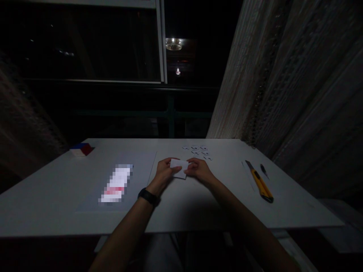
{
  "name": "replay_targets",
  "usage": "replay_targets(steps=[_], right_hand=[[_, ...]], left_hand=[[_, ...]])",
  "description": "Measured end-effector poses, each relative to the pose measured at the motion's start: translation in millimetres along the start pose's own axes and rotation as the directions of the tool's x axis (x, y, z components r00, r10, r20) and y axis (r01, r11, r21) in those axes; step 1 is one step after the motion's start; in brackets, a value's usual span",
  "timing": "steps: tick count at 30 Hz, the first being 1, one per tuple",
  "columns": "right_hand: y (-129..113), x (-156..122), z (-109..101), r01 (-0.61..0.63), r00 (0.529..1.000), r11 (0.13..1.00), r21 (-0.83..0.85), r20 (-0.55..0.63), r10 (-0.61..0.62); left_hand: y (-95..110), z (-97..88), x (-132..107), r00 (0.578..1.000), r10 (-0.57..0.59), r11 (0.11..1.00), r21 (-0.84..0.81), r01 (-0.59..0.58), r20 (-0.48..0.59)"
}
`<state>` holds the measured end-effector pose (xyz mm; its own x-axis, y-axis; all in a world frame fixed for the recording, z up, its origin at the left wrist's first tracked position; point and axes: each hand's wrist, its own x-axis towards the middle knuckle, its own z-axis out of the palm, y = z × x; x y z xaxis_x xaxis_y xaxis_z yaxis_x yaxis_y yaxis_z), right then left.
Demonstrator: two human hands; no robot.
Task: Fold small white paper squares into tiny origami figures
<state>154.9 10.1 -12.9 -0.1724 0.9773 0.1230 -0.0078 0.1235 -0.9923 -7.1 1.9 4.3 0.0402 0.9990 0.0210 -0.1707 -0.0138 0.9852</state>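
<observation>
Between my two hands, just above the white table, I hold a small white piece of paper. My left hand grips its left side, the thumb lying across the near face and the fingers behind. On the right edge, my right hand pinches the paper between thumb and curled fingers. Whether the paper is folded or a stack of layers, I cannot tell. Beyond my right hand lie several small paper pieces with dark marks, loosely in rows. A dark watch is on my left wrist.
To the left, a blurred lit phone rests on a large pale sheet. A blue, red and white block sits at the far left. On the right lie a yellow utility knife and a small dark pointed object. Curtains hang beyond the table.
</observation>
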Motion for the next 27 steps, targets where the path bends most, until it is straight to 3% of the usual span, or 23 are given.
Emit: replay_targets(steps=[8,14,19,27], right_hand=[[0.4,0.9,-0.1,0.065,0.988,0.997,-0.030,-0.136,-0.068],[-3.6,0.4,-6.7,-0.007,0.996,1.000,0.019,-0.092,0.008],[-5.7,-2.6,2.6,-0.023,0.997,0.995,0.098,-0.067,0.029],[2.8,-0.1,8.3,0.027,0.968,0.997,0.069,-0.250,-0.009]], left_hand=[[3.8,2.0,-1.8,0.999,0.013,0.999,-0.033,-0.012,0.033],[4.2,1.4,0.2,0.991,0.051,0.998,-0.015,-0.054,-0.120],[5.4,3.3,-3.0,0.990,0.064,0.997,0.043,-0.059,-0.127],[-4.8,4.1,1.3,0.990,0.110,0.984,0.152,-0.095,-0.090]])
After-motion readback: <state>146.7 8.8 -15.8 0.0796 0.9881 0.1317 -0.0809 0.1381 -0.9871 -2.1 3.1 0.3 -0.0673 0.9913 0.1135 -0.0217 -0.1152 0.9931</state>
